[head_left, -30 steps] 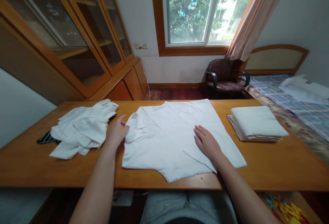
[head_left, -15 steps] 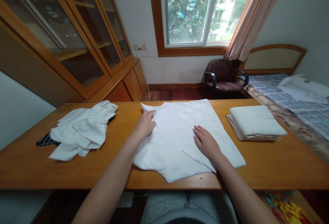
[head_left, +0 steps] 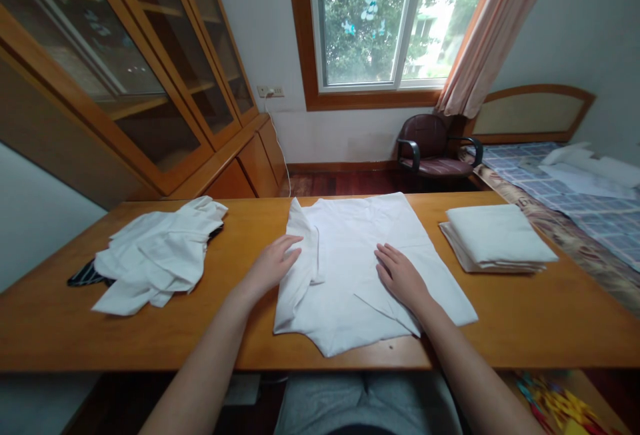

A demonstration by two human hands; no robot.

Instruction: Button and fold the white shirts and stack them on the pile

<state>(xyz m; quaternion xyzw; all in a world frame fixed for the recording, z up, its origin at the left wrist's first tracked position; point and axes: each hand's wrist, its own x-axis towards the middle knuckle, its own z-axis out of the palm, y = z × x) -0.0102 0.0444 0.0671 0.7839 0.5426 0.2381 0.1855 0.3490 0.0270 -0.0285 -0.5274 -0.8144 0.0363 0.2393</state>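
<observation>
A white garment, which looks like a shirt, lies spread on the wooden table in front of me. Its left side is folded inward, with a narrow flap lying over the body. My left hand is at that folded left edge, fingers apart and touching or just above the cloth. Flat on the right part of the shirt rests my right hand, its fingers stretched out. A crease runs through the cloth below it.
A loose heap of white clothes with a dark striped piece under it lies at the left. Folded white cloth is stacked at the right. Beyond the table stand a brown armchair, a glass-fronted cabinet and a bed.
The shirt's left edge has been turned inward over its body. My left hand has let go of the cloth and shifted slightly down and left. My right hand has stayed in place.
</observation>
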